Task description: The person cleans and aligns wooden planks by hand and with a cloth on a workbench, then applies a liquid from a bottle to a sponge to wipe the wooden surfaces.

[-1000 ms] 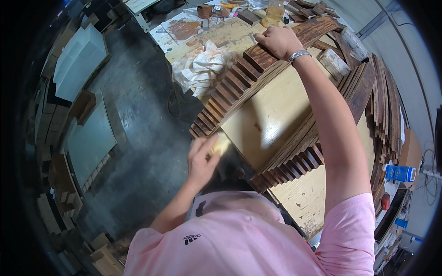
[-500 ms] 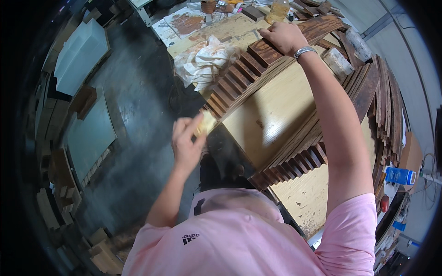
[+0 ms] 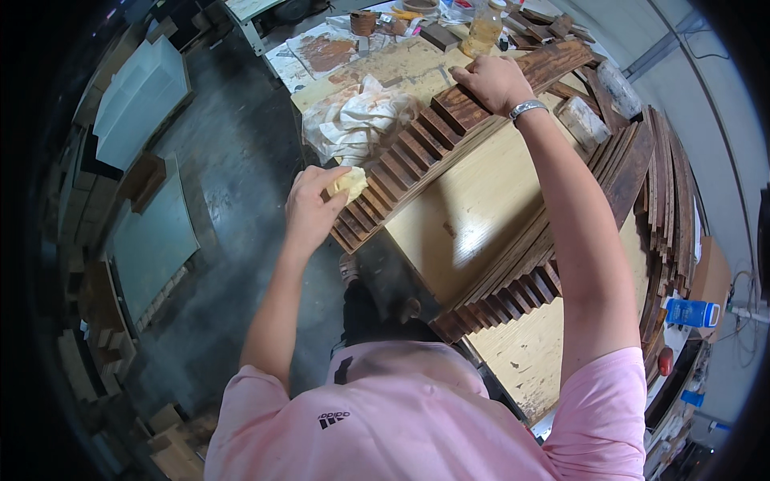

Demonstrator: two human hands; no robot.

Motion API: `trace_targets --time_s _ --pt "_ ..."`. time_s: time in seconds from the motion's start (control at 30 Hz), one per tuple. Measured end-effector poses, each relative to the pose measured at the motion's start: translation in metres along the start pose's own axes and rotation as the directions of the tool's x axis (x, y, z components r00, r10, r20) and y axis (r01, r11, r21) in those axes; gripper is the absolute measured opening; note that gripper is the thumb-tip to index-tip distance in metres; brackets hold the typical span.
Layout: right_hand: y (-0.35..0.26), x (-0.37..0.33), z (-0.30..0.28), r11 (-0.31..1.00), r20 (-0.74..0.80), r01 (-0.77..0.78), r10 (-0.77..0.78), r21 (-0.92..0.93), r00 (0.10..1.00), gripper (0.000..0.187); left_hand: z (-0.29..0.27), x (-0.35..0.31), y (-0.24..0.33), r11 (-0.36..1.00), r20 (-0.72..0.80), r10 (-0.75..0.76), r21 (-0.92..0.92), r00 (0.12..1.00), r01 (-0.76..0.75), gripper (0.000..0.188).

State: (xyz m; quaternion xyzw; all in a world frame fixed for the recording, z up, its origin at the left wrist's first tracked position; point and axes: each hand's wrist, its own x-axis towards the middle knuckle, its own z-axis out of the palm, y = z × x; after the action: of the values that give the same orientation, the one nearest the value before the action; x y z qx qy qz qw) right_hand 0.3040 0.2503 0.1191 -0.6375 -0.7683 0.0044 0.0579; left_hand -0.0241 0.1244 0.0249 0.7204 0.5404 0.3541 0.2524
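Note:
My left hand [image 3: 309, 207] pinches a crumpled pale yellow pad [image 3: 350, 183], perhaps sponge or cloth, at the left ends of a stepped row of brown wooden boards [image 3: 391, 171]. Whether the pad presses on the wood is hard to tell. At the far end of the row, my right hand [image 3: 496, 85] is closed over the topmost board [image 3: 459, 109], thumb toward its left edge. The boards overlap like stairs, their lower left ends jutting past the table. A white crumpled cloth [image 3: 357, 124] lies just beyond them.
A second stepped stack of dark boards [image 3: 509, 298] lies nearer me on the light plywood tabletop [image 3: 465, 220]. More strips [image 3: 666, 184] lean at the right. A jar of yellowish liquid [image 3: 484, 30] stands at the back. A blue container [image 3: 691, 313] sits far right.
My left hand has moved up and left with the pad, uncovering the lowest board ends. My right hand stays on the top board, slightly lower in view.

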Motion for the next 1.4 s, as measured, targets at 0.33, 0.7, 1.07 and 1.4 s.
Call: trace_targets --time_s 0.33,0.7,1.07,1.4 --pt "-0.012 -0.010 -0.011 0.996 0.005 -0.057 0.057 0.075 0.998 0.056 -0.014 0.024 0.006 0.989 0.097 -0.121 0.098 0.988 0.111 0.029" --pt "-0.006 -0.007 -0.007 0.998 -0.006 0.067 -0.067 -0.024 0.998 0.051 -0.009 0.043 0.024 0.971 -0.055 0.049 -0.232 0.997 -0.060 0.034" --pt "-0.006 -0.010 -0.006 0.994 0.001 0.086 -0.086 -0.073 0.996 0.050 0.003 0.067 0.038 0.974 0.084 0.166 -0.170 0.982 -0.151 0.034" --pt "-0.016 -0.012 -0.016 1.000 0.031 0.008 -0.008 -0.009 0.999 0.052 -0.006 0.083 0.040 0.994 0.167 0.079 -0.093 0.983 -0.064 0.035"
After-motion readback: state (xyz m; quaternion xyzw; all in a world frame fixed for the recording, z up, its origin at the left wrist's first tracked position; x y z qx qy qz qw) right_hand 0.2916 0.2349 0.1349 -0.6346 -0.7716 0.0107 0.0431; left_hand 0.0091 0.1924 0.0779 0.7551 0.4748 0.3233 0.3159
